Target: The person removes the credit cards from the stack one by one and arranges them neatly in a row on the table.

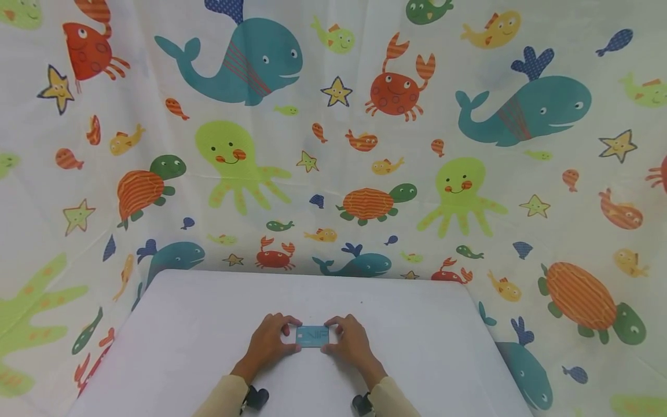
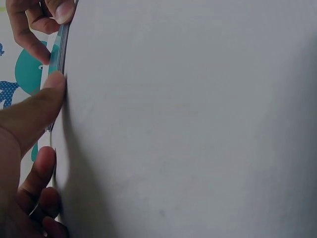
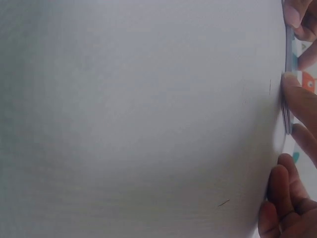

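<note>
A small stack of teal plastic cards [image 1: 312, 336] lies flat on the white table, the top one printed with "VIP" lettering and a small chip-like square. My left hand [image 1: 268, 341] pinches its left end, thumb at the near edge and index finger at the far edge. The opposite end is pinched the same way by my right hand [image 1: 352, 344]. In the left wrist view the layered edges of the card stack [image 2: 60, 52] show between the fingers. From the right wrist, the card stack [image 3: 289, 52] appears edge-on, close against the table, with its lower layers slightly fanned.
The white table [image 1: 219, 313] extends around both hands. Behind it hangs a pale curtain [image 1: 323, 69] printed with whales, crabs, turtles and octopuses, which also runs down both sides. Dark straps [image 1: 255, 398] circle the wrists over beige sleeves.
</note>
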Tool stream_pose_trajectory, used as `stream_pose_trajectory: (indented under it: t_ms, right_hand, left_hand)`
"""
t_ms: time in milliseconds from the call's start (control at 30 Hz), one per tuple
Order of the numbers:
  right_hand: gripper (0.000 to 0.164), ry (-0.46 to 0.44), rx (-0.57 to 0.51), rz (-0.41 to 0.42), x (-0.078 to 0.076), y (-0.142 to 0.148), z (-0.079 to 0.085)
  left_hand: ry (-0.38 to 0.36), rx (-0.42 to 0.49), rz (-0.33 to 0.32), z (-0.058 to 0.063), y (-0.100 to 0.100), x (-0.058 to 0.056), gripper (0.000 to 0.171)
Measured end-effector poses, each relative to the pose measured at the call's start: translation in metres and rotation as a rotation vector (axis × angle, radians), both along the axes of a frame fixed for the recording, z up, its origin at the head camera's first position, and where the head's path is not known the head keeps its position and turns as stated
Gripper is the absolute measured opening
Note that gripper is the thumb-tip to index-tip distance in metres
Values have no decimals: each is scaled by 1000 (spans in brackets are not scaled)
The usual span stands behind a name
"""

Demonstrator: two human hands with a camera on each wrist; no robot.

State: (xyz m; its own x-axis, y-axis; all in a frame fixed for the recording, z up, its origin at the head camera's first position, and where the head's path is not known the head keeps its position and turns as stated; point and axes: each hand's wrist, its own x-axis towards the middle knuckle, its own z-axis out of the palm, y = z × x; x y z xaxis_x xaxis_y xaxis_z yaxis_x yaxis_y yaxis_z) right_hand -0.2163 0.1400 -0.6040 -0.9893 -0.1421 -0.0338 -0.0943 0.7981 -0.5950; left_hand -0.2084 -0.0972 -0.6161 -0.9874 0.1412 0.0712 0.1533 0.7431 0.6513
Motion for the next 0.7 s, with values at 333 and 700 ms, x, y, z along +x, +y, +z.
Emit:
stream_pose_trajectory:
  t_ms: [333, 700]
  right_hand:
    - [49, -7, -26, 9, -1, 3, -3]
    - [50, -2, -75, 24, -1, 0, 4]
  left_hand:
    - [-24, 9, -1, -3, -1, -1, 47]
    - [-14, 35, 0, 4, -6, 2, 48]
